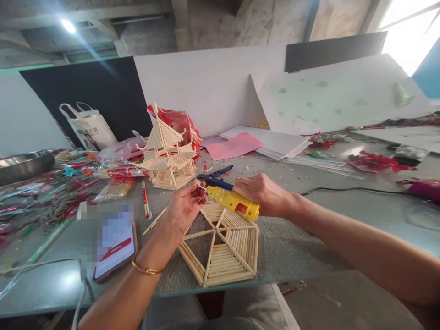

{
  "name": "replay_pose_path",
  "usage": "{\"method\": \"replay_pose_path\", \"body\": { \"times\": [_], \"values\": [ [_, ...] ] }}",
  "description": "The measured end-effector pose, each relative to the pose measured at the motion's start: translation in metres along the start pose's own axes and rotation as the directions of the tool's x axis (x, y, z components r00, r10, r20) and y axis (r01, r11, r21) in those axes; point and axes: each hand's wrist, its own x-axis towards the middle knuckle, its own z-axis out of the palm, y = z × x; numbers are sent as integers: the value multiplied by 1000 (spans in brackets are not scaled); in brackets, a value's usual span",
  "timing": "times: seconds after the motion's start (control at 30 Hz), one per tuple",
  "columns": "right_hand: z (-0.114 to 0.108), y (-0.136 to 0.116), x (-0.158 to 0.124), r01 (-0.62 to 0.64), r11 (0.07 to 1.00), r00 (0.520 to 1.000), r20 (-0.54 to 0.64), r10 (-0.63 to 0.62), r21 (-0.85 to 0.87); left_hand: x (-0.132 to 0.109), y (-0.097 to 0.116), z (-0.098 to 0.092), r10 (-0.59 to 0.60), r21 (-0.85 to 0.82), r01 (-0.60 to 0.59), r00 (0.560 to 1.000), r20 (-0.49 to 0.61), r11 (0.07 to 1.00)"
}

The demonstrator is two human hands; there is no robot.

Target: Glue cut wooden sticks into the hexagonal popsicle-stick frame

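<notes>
My right hand point(259, 192) is closed around a yellow hot glue gun point(232, 201), its nozzle pointing left. The nozzle tip meets the fingertips of my left hand point(182, 206), which are pinched on something small and pale, too small to make out. Below both hands a many-sided panel of wooden sticks point(233, 256) lies flat on the table. Some of its wedge sections are filled with rows of sticks; others show gaps. Just behind the glue gun rest blue-handled cutters point(220, 176).
A stick-built pavilion model point(168, 160) stands behind my left hand. A phone point(117, 247) lies left of my forearm. Stick bundles point(117, 188) and plastic scraps cover the left side. Pink paper point(233, 145) lies at the back; a black cable point(357, 189) crosses the right.
</notes>
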Motion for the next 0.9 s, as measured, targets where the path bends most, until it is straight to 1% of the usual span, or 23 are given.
{"method": "replay_pose_path", "body": {
  "times": [0.2,0.27,0.33,0.4,0.43,0.47,0.5,0.53,0.57,0.6,0.67,0.7,0.73,0.77,0.8,0.9],
  "values": [
    [-2,-2,1,-4,1000,1000,-9,3,-18,2,0,-5,0,-6,0,1000,30,1000],
    [-1,-1,1,-24,999,1000,-12,24,-29,3,0,-6,-9,-2,9,999,39,1000],
    [-1,6,-1,-74,996,997,-17,73,-54,2,0,-5,-14,18,13,999,32,1000],
    [-2,20,-5,-183,975,983,-3,184,-123,0,-1,-3,11,72,-12,1000,17,997],
    [-3,30,-9,-264,948,963,11,270,-176,-2,0,-2,40,123,-43,999,24,991],
    [-3,42,-14,-360,900,926,20,376,-245,-5,0,-1,75,195,-84,996,52,977],
    [-4,55,-19,-465,827,866,31,499,-315,-8,1,0,108,289,-132,989,98,948],
    [-4,67,-26,-550,747,794,44,606,-373,-11,2,1,130,403,-185,978,161,896],
    [-4,80,-34,-602,679,727,64,684,-419,-14,4,2,126,526,-234,964,232,818],
    [-3,91,-42,-635,626,666,90,741,-452,-17,5,3,93,647,-272,950,297,712],
    [1,108,-57,-678,543,551,146,822,-495,-23,9,4,-49,832,-325,921,386,450],
    [3,113,-64,-691,521,507,178,843,-502,-25,10,4,-116,875,-342,909,401,341],
    [6,117,-69,-700,510,474,209,855,-501,-27,11,4,-166,899,-362,898,408,246],
    [9,120,-73,-706,508,452,240,859,-493,-28,11,5,-207,907,-384,886,414,172],
    [12,121,-76,-709,515,441,267,857,-482,-28,10,5,-234,905,-408,875,424,118],
    [21,123,-80,-712,541,431,329,840,-448,-27,6,3,-310,879,-477,832,459,21]
  ]
}}
